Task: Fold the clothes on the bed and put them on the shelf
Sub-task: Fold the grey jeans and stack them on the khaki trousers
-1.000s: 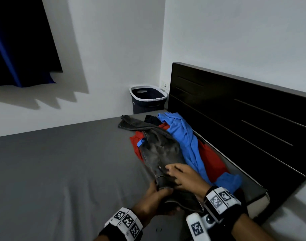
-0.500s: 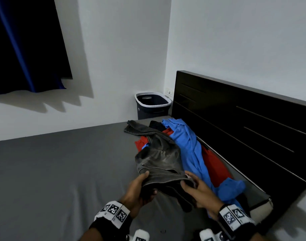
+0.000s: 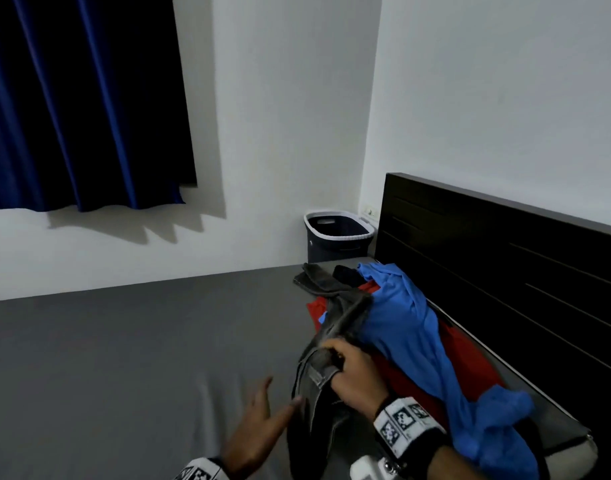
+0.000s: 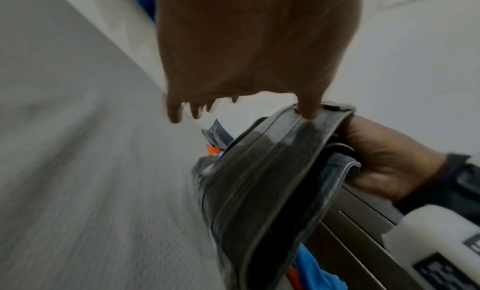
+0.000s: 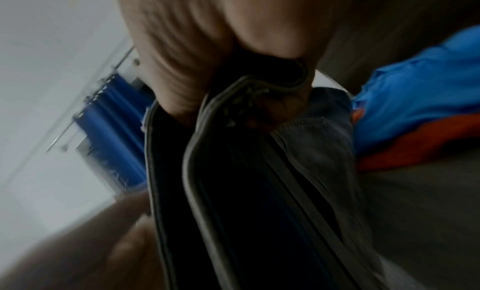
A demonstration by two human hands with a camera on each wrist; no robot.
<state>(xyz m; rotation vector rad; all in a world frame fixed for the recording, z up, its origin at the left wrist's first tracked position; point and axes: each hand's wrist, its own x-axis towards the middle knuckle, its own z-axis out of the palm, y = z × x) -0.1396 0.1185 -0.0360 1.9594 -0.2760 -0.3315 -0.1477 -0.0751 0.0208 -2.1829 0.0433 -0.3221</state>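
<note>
Right hand [image 3: 357, 377]: grips grey jeans [image 3: 326, 367] by waistband, lifting them off the pile for folding.
Left hand [image 3: 254, 433]: fingers spread, touching denim, holding nothing.

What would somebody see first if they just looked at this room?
Probably the bright blue shirt draped over red clothes in the pile by the dark headboard. Next, the right hand gripping grey jeans lifted from that pile, the left hand open beside them. On the far wall hangs a dark blue curtain.
</note>
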